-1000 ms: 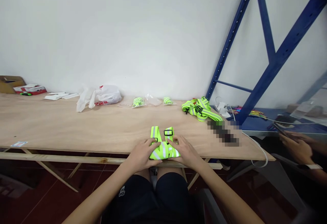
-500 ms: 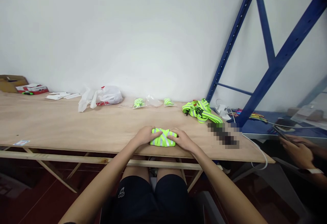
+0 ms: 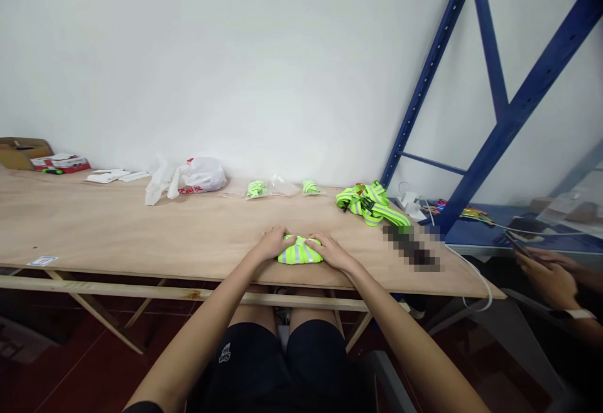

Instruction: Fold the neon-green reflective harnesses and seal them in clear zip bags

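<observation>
A folded reflective strap vest (image 3: 300, 253), neon yellow with silver stripes, lies as a compact bundle near the table's front edge. My left hand (image 3: 273, 243) grips its left end, thumb on top. At the opposite end my right hand (image 3: 330, 249) presses with its thumb on top and its fingers along the far side. Parts of the bundle's ends are hidden under both hands. To the right behind it lies a loose heap of the same yellow straps (image 3: 372, 204) with black buckles. Two small clear bags with yellow bundles, the left packet (image 3: 257, 189) and the right packet (image 3: 310, 188), sit by the wall.
Between the packets lies a clear plastic bag (image 3: 282, 185). A white carrier bag (image 3: 202, 175), white papers (image 3: 110, 176) and a cardboard box (image 3: 23, 153) line the back left. A blue rack (image 3: 499, 124) rises at right. Another person's hand (image 3: 551, 281) holds a phone there.
Both thumbs have shifted on the folded vest, and it looks flatter and slightly farther from the table edge. Both hands have moved slightly away from me with it.
</observation>
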Tool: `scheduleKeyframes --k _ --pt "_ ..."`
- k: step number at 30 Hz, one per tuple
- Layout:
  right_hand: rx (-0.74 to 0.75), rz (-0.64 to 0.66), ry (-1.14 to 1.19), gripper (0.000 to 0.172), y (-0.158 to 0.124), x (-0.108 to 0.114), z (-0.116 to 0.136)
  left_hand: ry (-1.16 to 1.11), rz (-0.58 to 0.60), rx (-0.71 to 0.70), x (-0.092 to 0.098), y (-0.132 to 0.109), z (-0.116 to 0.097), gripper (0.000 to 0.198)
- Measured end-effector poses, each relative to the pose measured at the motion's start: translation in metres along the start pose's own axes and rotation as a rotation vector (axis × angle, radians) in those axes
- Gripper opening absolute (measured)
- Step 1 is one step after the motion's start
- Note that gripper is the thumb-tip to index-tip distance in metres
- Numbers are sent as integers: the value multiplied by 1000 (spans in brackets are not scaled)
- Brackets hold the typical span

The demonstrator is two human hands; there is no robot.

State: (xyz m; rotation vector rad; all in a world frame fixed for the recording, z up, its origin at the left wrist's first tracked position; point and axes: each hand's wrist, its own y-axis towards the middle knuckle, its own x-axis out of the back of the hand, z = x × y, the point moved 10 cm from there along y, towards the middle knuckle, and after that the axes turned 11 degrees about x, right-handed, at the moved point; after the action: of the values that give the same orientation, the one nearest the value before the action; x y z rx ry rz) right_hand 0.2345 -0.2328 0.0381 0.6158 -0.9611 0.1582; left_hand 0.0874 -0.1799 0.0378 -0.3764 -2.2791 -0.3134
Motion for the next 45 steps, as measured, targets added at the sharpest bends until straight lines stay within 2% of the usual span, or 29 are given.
scheduleKeyframes --k 5,10,15,18,22,26,28,31,33,36,42,45 --pt "-34 10 204 42 -4 -2 6 -128 18 -53 -4 -5 -3 28" --pt "-51 -66 322 35 -6 0 8 -240 2 -131 -1 -15 -12 25" --pt "-26 -120 402 44 -5 -1 14 -305 -22 -202 5 -27 -23 21" --pt "19 -156 426 44 -3 4 21 -331 -41 -217 7 -32 -26 19" --pt "137 -201 280 44 0 14 36 -358 -65 -231 8 -31 -27 17" --pt "186 -87 48 52 1 5 49 -378 -67 -241 5 -27 -28 14" --pt "203 -21 -56 66 0 -1 56 -390 -56 -250 3 -26 -28 14" --pt "212 29 -180 101 -1 -5 64 -413 -55 -255 1 -24 -27 19" --pt "194 54 -233 109 0 -7 66 -429 -60 -251 1 -23 -26 21" --pt "186 72 -266 106 2 -8 67 -445 -63 -238 0 -22 -23 21" --pt "246 105 -270 89 7 -12 69 -466 -73 -224 2 -22 -22 24" --pt "272 82 -255 84 7 -11 70 -486 -61 -232 4 -24 -24 26"
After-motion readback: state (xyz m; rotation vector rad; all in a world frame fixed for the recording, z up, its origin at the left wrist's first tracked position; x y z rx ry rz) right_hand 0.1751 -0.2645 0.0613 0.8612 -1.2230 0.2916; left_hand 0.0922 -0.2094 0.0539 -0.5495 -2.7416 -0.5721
